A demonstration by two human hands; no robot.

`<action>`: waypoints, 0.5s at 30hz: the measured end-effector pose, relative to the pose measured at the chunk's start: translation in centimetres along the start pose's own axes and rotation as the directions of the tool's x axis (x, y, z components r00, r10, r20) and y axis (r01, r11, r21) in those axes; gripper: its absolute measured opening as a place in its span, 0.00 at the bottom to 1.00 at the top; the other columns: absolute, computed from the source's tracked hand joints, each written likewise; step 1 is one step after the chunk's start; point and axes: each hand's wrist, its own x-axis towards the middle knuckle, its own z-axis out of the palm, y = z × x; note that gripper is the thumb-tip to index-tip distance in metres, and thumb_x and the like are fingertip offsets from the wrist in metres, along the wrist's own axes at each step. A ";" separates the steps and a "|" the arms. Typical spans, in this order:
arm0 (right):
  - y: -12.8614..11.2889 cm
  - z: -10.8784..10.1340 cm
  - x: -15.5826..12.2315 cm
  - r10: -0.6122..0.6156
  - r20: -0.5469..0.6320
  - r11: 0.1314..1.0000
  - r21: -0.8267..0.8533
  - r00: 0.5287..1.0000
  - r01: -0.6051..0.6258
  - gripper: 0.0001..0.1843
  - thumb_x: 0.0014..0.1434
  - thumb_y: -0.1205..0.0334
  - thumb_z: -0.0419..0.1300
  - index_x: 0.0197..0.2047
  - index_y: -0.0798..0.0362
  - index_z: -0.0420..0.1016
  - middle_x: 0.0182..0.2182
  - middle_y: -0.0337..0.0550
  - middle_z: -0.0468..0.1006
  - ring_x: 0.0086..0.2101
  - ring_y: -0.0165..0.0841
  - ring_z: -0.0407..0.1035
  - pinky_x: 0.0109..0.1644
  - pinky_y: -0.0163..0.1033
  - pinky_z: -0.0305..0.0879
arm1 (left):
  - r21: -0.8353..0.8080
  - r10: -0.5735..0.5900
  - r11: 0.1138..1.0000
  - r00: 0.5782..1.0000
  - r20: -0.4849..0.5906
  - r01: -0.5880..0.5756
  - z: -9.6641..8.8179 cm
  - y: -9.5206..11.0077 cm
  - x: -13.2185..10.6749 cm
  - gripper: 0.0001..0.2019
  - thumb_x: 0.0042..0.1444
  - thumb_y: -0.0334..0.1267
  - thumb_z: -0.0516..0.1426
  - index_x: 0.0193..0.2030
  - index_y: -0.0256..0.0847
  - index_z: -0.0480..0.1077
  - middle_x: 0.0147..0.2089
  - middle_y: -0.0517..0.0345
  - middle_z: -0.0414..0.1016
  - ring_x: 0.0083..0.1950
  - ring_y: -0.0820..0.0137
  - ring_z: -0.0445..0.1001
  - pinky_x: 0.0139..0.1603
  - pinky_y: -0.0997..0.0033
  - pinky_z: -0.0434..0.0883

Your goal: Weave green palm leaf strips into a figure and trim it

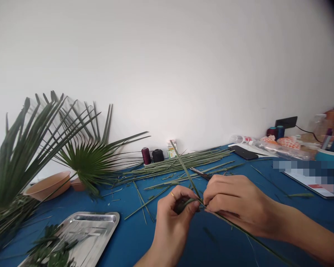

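Observation:
Over the blue table, my left hand (174, 218) is closed in a pinch, its thumb and forefinger on a curled piece of green palm leaf strip (186, 171). From the fingertips one end of leaf rises up and to the left; another length runs to the lower right beneath my right hand (238, 205). That hand is closed too, its fingertips on the strip close beside the left ones. The exact fold between the fingers is partly hidden. Just behind the right hand lie dark-handled scissors (200, 173), partly covered by it.
Many cut strips (167, 165) lie along the wall. At left are a fan palm leaf (90, 159), an orange bowl (48, 186) and a metal tray (108, 222) with small leaf pieces. Thread spools (146, 155) stand behind; a black phone (244, 152) and a tablet (308, 181) lie right.

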 end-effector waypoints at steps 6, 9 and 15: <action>-0.2 0.2 -0.3 0.008 0.022 1.000 -0.016 1.000 -0.008 0.06 0.54 0.75 0.53 0.32 0.56 0.66 0.29 0.44 0.73 0.31 0.30 0.64 0.35 0.35 0.61 | 0.059 0.030 0.998 0.999 -0.024 -0.029 -0.1 -0.2 -0.1 0.02 0.48 0.31 0.58 0.26 0.37 0.68 0.24 0.61 0.68 0.28 0.73 0.67 0.29 0.76 0.64; -0.4 0.1 -0.2 0.069 0.019 0.996 0.056 0.997 -0.070 0.06 0.54 0.75 0.53 0.31 0.54 0.64 0.29 0.43 0.73 0.31 0.29 0.64 0.34 0.35 0.61 | 0.060 0.054 0.997 0.998 -0.038 -0.052 0.0 -0.2 -0.3 0.02 0.48 0.31 0.57 0.27 0.38 0.68 0.26 0.59 0.70 0.29 0.71 0.69 0.31 0.74 0.67; -1.2 -0.3 1.1 0.561 0.030 0.794 0.262 0.827 -0.548 0.04 0.52 0.70 0.56 0.29 0.52 0.66 0.26 0.37 0.72 0.28 0.28 0.67 0.30 0.32 0.63 | 0.123 0.294 0.951 0.953 -0.069 -0.284 0.0 -0.7 -0.6 0.06 0.49 0.25 0.56 0.29 0.40 0.69 0.30 0.59 0.73 0.31 0.72 0.71 0.33 0.74 0.69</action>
